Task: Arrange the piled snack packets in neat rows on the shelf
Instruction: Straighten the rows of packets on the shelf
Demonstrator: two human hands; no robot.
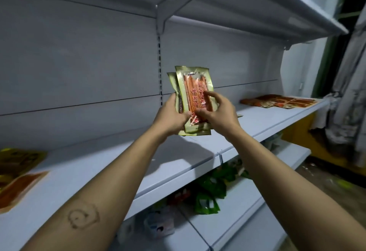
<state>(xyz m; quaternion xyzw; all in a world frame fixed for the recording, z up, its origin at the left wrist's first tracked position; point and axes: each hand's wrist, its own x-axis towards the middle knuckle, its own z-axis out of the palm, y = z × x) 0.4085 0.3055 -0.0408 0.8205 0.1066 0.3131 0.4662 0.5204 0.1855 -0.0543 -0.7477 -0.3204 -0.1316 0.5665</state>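
Observation:
A small stack of green-edged snack packets [193,90] with orange sticks inside is held upright above the white shelf [118,163]. My left hand [171,115] grips the stack from the left and below, thumb on the front packet. My right hand [216,110] pinches the front packet between thumb and fingers on its right side. More orange packets [281,101] lie flat in a row at the shelf's far right. Yellow and orange packets [17,169] lie at the shelf's left end.
An upper shelf [257,3] overhangs the work area. The lower shelf [247,207] holds a pile of green and mixed packets [210,193]. Grey cloth [348,102] hangs at the far right beside the shelving.

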